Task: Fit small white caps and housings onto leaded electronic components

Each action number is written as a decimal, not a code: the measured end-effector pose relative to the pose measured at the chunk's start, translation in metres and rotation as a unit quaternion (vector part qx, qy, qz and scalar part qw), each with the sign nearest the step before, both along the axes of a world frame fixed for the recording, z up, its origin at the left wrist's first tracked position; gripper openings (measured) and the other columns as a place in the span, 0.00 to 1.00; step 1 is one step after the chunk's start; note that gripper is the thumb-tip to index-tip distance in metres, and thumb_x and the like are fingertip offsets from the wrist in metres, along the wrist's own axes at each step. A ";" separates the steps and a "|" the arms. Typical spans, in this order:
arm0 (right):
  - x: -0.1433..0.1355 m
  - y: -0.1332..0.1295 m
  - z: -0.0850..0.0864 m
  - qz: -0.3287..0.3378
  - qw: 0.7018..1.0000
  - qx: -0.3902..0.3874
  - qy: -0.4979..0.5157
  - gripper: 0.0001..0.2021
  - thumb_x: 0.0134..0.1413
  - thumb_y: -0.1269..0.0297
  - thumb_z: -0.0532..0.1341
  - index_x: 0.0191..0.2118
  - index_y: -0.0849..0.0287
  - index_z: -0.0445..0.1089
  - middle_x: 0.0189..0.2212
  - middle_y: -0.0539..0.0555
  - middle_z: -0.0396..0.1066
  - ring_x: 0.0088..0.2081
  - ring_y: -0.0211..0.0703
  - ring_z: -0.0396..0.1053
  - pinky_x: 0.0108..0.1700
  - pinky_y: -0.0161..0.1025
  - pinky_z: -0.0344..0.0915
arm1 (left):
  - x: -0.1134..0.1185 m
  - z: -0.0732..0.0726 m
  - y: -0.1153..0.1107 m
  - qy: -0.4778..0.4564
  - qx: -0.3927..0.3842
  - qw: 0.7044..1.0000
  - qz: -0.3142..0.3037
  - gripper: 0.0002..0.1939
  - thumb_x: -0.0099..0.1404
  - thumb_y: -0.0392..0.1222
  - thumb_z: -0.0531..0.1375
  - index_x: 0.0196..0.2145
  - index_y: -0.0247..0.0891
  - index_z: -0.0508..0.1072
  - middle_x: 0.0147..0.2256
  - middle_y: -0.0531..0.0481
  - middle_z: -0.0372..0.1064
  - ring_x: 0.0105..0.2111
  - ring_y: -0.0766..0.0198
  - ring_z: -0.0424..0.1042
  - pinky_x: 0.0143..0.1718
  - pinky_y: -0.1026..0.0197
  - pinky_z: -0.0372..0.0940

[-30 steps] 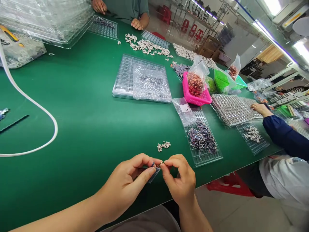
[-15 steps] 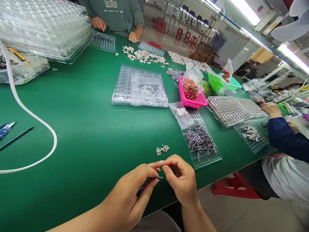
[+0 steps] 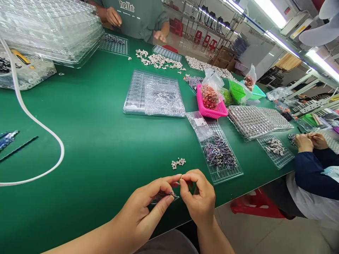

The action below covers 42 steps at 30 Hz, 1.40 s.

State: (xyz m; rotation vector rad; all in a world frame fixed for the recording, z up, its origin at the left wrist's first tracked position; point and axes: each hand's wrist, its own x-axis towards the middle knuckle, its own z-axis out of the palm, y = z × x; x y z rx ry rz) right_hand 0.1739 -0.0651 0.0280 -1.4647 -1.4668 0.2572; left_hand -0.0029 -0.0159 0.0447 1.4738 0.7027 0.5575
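My left hand [image 3: 144,204] is closed on a bundle of thin dark strands [image 3: 159,197], pinched between thumb and fingers, with the tips poking out past the thumb. Its index fingertip reaches across to meet my right hand [image 3: 200,197]. There the right thumb and index finger pinch a tiny gold-coloured piece [image 3: 181,177], too small to name. Just beyond the fingertips lies a little cluster of small round whitish pieces [image 3: 178,163] on the green table [image 3: 92,148]. To the right, a clear tray [image 3: 227,176] bears a heap of thin-wired parts [image 3: 218,151].
A pink basket [image 3: 212,112] holds a bag of reddish parts. Stacked clear trays [image 3: 135,95] carry a plastic bag [image 3: 164,98]. A white cable [image 3: 57,141] curves at left, near blue strands [image 3: 7,139]. Co-workers' hands [image 3: 304,143] work at right and across the table [image 3: 113,17].
My fingertips have shifted slightly, and the gold-coloured piece shows more between them. The co-worker across has lifted both hands; the one at right has drawn their hands closer in.
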 end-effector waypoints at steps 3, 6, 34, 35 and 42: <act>-0.002 0.000 -0.001 -0.011 0.997 0.034 -0.063 0.07 0.59 0.75 0.60 0.40 0.56 0.70 0.30 0.50 0.73 0.29 0.35 0.71 0.29 0.33 0.70 | 0.001 0.000 0.001 -0.008 -0.034 0.999 0.006 0.10 0.72 0.44 0.55 0.36 0.40 0.72 0.57 0.39 0.72 0.56 0.48 0.71 0.55 0.52 0.69; -0.002 0.000 -0.004 -0.013 0.993 0.055 -0.105 0.09 0.60 0.76 0.61 0.43 0.56 0.70 0.31 0.52 0.74 0.31 0.37 0.73 0.31 0.35 0.73 | 0.002 -0.003 0.002 -0.018 -0.064 0.998 0.017 0.09 0.71 0.45 0.56 0.34 0.40 0.72 0.57 0.39 0.72 0.55 0.49 0.72 0.54 0.53 0.69; -0.002 0.001 -0.005 0.015 0.993 0.023 -0.116 0.08 0.58 0.78 0.61 0.40 0.58 0.68 0.30 0.52 0.72 0.32 0.38 0.71 0.33 0.35 0.70 | 0.006 0.003 0.007 -0.046 -0.201 0.978 0.028 0.11 0.68 0.48 0.59 0.32 0.40 0.65 0.48 0.43 0.76 0.46 0.57 0.72 0.45 0.59 0.66; -0.002 0.001 -0.006 0.018 0.993 0.020 -0.114 0.08 0.58 0.78 0.61 0.40 0.57 0.68 0.30 0.52 0.72 0.32 0.38 0.71 0.33 0.35 0.70 | 0.006 0.003 0.007 -0.043 -0.201 0.978 0.030 0.11 0.68 0.48 0.59 0.32 0.40 0.65 0.49 0.43 0.76 0.44 0.58 0.72 0.44 0.60 0.66; -0.001 -0.002 -0.008 0.031 0.994 -0.005 -0.105 0.09 0.58 0.78 0.61 0.41 0.57 0.69 0.32 0.52 0.73 0.32 0.37 0.71 0.34 0.35 0.70 | 0.005 -0.002 0.006 -0.005 -0.149 0.988 0.033 0.10 0.69 0.48 0.57 0.34 0.40 0.67 0.40 0.47 0.75 0.38 0.61 0.70 0.39 0.61 0.66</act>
